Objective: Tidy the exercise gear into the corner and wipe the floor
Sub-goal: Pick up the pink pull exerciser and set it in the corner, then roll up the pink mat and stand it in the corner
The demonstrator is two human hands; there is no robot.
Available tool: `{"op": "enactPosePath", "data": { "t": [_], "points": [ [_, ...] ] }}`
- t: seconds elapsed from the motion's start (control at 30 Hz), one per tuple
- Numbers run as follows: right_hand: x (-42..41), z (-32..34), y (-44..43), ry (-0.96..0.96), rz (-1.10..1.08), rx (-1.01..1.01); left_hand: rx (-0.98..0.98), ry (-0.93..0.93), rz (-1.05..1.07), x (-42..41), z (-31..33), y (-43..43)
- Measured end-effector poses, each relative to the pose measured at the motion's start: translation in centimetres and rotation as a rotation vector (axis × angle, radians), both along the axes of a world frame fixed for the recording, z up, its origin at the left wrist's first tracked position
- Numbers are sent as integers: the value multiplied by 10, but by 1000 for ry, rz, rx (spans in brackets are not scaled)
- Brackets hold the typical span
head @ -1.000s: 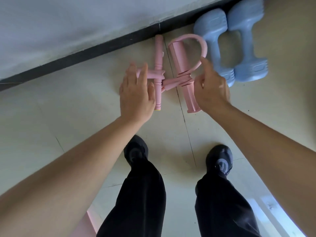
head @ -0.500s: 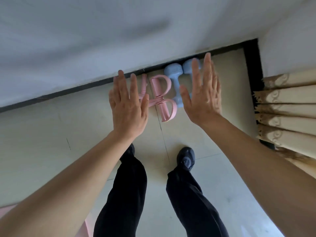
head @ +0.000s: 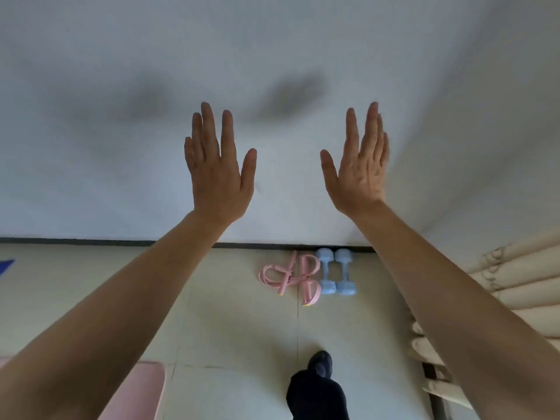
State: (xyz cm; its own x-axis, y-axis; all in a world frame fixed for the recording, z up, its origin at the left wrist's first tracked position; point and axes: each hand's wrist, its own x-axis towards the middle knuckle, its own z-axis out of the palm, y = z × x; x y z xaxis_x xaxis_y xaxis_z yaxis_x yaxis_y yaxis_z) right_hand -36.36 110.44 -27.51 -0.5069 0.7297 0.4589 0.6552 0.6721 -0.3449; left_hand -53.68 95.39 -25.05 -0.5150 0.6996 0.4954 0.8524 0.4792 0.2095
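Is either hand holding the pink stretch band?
No, the left hand and right hand are both raised with straight fingers, empty, while the pink stretch band lies on the floor beside the blue dumbbells.

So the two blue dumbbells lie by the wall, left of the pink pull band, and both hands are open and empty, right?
Not quite: the head view shows the blue dumbbells right of the pink pull band, not left. They do lie by the wall, and the left hand and right hand are open and empty.

A beige pleated curtain (head: 515, 277) hangs right of the white wall (head: 91, 116) and its dark baseboard (head: 75, 241).
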Motion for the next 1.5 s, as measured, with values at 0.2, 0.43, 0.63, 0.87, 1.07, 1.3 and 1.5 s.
{"op": "enactPosePath", "data": {
  "t": [0.2,0.43,0.63,0.87,1.07,1.3,1.5],
  "points": [
    [-62,106,-107,161,183,201,141,128,156,-40,97,-157],
    [-181,164,-362,271,547,279,171,252,476,-68,152,-475],
    [-259,184,-590,257,931,288,136,334,804,-56,174,-709],
    [-320,176,-771,228,1258,303,131,290,1117,-49,152,-869],
    [-382,153,-905,223,1468,215,-13,229,1313,-70,134,-978],
    [-444,163,-1080,216,1640,128,-106,280,1537,-88,170,-1118],
    [-439,165,-1247,207,1845,143,-69,331,1702,-64,173,-1240]
  ]
}}
